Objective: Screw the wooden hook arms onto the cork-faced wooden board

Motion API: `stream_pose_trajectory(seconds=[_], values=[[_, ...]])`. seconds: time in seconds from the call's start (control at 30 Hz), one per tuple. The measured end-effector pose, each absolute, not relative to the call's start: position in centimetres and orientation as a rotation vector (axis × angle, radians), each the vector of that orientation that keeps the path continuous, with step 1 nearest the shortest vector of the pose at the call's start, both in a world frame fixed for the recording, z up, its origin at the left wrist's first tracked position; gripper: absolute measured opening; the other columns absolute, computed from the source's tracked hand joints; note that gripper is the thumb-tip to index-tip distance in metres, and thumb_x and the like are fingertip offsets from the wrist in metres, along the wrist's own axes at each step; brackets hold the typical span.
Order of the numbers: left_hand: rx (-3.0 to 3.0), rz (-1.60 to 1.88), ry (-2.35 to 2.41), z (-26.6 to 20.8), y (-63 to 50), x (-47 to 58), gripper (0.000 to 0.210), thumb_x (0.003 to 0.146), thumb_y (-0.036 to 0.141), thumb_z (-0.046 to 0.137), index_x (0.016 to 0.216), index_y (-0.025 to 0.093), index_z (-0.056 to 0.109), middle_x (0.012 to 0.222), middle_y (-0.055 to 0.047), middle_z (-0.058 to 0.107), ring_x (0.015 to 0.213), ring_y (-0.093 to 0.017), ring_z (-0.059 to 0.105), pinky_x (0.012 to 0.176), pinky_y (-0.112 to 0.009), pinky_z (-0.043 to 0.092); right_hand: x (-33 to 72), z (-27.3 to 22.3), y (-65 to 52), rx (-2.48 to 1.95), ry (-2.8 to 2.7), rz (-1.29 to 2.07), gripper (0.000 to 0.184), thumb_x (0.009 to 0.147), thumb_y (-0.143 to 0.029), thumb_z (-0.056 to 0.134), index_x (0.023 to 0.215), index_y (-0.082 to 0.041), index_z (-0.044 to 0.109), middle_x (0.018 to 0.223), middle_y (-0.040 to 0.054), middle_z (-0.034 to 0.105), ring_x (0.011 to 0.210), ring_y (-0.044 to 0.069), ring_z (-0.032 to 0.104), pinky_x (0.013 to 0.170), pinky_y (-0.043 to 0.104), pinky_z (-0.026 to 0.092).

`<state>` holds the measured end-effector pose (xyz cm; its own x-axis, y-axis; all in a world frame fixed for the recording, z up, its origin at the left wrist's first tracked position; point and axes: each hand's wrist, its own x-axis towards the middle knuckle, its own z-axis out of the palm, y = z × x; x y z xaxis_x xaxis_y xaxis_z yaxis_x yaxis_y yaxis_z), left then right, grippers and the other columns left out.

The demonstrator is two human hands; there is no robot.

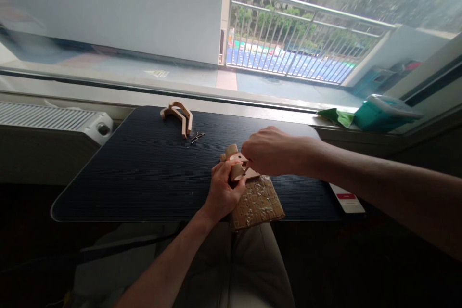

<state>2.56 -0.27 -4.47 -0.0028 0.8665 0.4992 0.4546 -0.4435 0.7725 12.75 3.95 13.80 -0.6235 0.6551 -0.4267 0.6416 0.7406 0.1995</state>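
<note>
Just below the frame's centre, the left hand [224, 192] wraps a wooden piece [236, 172], seemingly to steady it; the right hand [265, 150] is clenched against it, any contents hidden. A brown board [258, 204] lies under the piece, perhaps shielding the dark tabletop [137, 168]. Left of centre, curved wooden parts [189, 122] and small metal pieces [197, 138] lie apart, likely set out of the hands' way

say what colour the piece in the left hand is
The piece is light tan, in the head view.
</note>
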Motion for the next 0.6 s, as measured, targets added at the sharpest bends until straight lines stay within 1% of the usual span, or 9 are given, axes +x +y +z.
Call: stream_pose_trajectory(seconds=[0.13, 0.2, 0.27, 0.33, 0.43, 0.6], values=[[1.898, 1.445, 1.358, -4.4, -0.3, 2.5, 0.03, 0.072, 0.018, 0.062, 0.099, 0.021, 0.052, 0.097, -0.003, 0.062, 0.097, -0.019, 0.053, 0.091, -0.036, 0.041, 12.8, 13.8, 4.1, 1.089, 2.421, 0.063, 0.02, 0.077, -0.026, 0.049, 0.077, -0.015, 0.066, 0.066, 0.0069, 0.064, 0.061, 0.014, 0.054, 0.051, 0.025, 0.028], [1.901, 1.444, 1.347, -4.3, -0.3, 2.5, 0.029, 0.072, 0.018, 0.062, 0.099, 0.021, 0.052, 0.097, -0.003, 0.062, 0.096, -0.019, 0.054, 0.09, -0.035, 0.041, 12.9, 14.3, 3.9, 1.057, 2.386, 0.056, 0.021, 0.076, -0.03, 0.051, 0.077, -0.016, 0.065, 0.069, 0.0065, 0.064, 0.062, 0.014, 0.055, 0.052, 0.025, 0.028], [1.897, 1.448, 1.345, -4.4, -0.3, 2.6, 0.029, 0.072, 0.018, 0.062, 0.099, 0.021, 0.052, 0.097, -0.004, 0.062, 0.095, -0.019, 0.054, 0.09, -0.036, 0.042, 13.1, 14.8, 3.6, 0.986, 2.38, 0.05, 0.016, 0.074, -0.028, 0.054, 0.079, -0.017, 0.065, 0.072, 0.0055, 0.064, 0.065, 0.015, 0.056, 0.053, 0.025, 0.028], [1.885, 1.445, 1.35, -4.4, -0.2, 2.6, 0.03, 0.072, 0.019, 0.062, 0.1, 0.021, 0.052, 0.097, -0.004, 0.062, 0.096, -0.019, 0.054, 0.091, -0.036, 0.041, 13.2, 15.2, 3.3, 0.956, 2.399, 0.07, 0.013, 0.073, -0.019, 0.053, 0.079, -0.017, 0.065, 0.077, 0.0054, 0.065, 0.068, 0.015, 0.056, 0.053, 0.025, 0.027], [1.87, 1.443, 1.351, -4.5, -0.3, 2.6, 0.028, 0.072, 0.02, 0.062, 0.098, 0.021, 0.054, 0.097, -0.003, 0.062, 0.097, -0.019, 0.053, 0.092, -0.036, 0.041, 13.4, 15.0, 3.3, 0.974, 2.443, 0.103, 0.017, 0.075, -0.013, 0.049, 0.078, -0.015, 0.065, 0.08, 0.0067, 0.066, 0.07, 0.014, 0.057, 0.052, 0.025, 0.026], [1.868, 1.416, 1.361, -4.2, -0.4, 2.6, 0.027, 0.072, 0.019, 0.062, 0.097, 0.02, 0.054, 0.097, -0.003, 0.062, 0.097, -0.019, 0.053, 0.092, -0.036, 0.041, 13.6, 13.7, 4.0, 1.096, 2.44, 0.068, 0.023, 0.079, -0.024, 0.046, 0.078, -0.014, 0.067, 0.072, 0.0082, 0.065, 0.065, 0.015, 0.056, 0.053, 0.026, 0.028]])
